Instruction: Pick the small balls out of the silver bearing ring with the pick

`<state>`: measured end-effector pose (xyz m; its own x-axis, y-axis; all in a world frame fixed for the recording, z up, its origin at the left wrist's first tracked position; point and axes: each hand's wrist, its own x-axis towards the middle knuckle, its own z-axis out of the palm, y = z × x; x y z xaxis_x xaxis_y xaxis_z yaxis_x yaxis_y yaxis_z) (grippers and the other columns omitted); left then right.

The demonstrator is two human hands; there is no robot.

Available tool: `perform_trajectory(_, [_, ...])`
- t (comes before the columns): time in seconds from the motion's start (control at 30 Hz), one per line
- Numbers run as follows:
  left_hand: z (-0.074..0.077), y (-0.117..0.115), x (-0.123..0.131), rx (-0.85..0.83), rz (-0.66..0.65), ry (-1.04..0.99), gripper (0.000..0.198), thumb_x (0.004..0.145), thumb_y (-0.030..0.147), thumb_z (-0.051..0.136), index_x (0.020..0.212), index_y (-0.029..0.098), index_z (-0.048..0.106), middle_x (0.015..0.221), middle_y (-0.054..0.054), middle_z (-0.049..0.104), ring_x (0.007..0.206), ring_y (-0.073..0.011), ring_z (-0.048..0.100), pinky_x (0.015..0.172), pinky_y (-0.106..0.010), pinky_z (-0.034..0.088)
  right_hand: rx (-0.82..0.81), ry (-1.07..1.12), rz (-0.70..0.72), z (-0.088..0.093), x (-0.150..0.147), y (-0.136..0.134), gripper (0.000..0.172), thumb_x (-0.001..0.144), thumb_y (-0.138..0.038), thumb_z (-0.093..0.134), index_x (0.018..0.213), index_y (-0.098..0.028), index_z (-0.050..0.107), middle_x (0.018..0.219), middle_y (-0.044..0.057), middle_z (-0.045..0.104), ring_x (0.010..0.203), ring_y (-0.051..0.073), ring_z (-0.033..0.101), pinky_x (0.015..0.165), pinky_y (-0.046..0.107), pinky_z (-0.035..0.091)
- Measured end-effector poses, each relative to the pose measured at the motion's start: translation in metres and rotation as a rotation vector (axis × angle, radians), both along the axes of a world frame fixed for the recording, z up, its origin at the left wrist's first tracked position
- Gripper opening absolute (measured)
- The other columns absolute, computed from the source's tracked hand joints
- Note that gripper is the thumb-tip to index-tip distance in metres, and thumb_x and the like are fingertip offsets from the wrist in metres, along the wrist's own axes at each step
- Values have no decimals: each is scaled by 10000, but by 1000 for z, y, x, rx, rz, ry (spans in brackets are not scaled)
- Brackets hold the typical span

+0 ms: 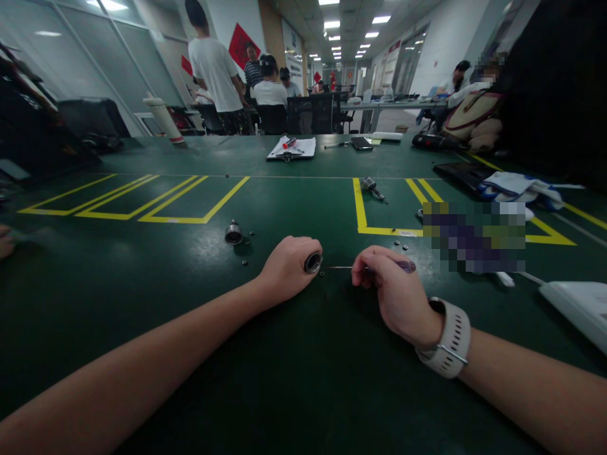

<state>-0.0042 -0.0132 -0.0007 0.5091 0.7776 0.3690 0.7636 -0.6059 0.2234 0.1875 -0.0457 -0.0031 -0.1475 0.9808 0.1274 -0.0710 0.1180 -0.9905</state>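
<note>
My left hand (290,268) is closed around a round metal part (313,262), its ring-shaped open end turned toward my right hand. In my right hand (391,284) is a screwdriver (406,266) with a purple handle and a thin shaft. Its shaft points left, and the tip is a short way from the ring, close to a small nut (322,273) on the table. Left of my left hand stands another metal cylinder part (233,232), with several small nuts around it, among them one nut (245,263) nearer to me.
The green table (284,392) carries yellow tape outlines. A metal part with a thin shaft (372,188) lies inside the right outline. Farther back are a clipboard (291,148) and a phone (361,143). A white device (578,309) sits at right; people are in the background.
</note>
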Motion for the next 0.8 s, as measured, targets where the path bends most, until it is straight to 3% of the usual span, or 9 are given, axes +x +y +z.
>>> perform_trajectory(0.17, [3, 1, 1, 129, 219, -173, 252, 784, 402, 605, 715, 172, 528, 739, -15, 563, 706, -167, 523, 651, -304, 382, 28, -204, -26, 6, -4, -1, 141, 835, -301, 543, 849, -187, 625, 863, 35, 642, 796, 184, 585, 708, 343, 452])
perform_trajectory(0.3, [3, 5, 0, 223, 386, -315, 345, 750, 513, 617, 721, 179, 536, 780, -32, 542, 782, -188, 515, 709, -326, 407, 191, -502, 153, 9, -14, 0, 206, 870, -244, 512, 1041, -182, 610, 1050, 85, 647, 970, 218, 591, 865, 411, 443])
perform_trajectory(0.4, [1, 8, -2, 220, 409, -385, 342, 749, 514, 621, 724, 188, 522, 772, -23, 527, 781, -176, 513, 728, -311, 423, 351, -588, 314, 9, -17, -1, 240, 877, -197, 504, 1094, -183, 605, 1121, 102, 642, 1099, 231, 557, 958, 433, 406])
perform_trajectory(0.67, [0, 7, -1, 180, 404, -435, 348, 750, 519, 617, 715, 189, 512, 741, -3, 523, 704, -151, 514, 677, -287, 419, 484, -541, 628, 22, 8, -33, 354, 794, 16, 475, 1008, -218, 630, 1006, 55, 669, 982, 196, 595, 867, 378, 479])
perform_trajectory(0.8, [0, 5, -1, 188, 406, -432, 375, 746, 551, 599, 716, 184, 528, 737, -5, 527, 689, -149, 513, 652, -281, 409, 559, -606, 741, 27, 8, -29, 351, 770, 51, 455, 964, -186, 627, 952, 64, 652, 932, 190, 587, 857, 368, 465])
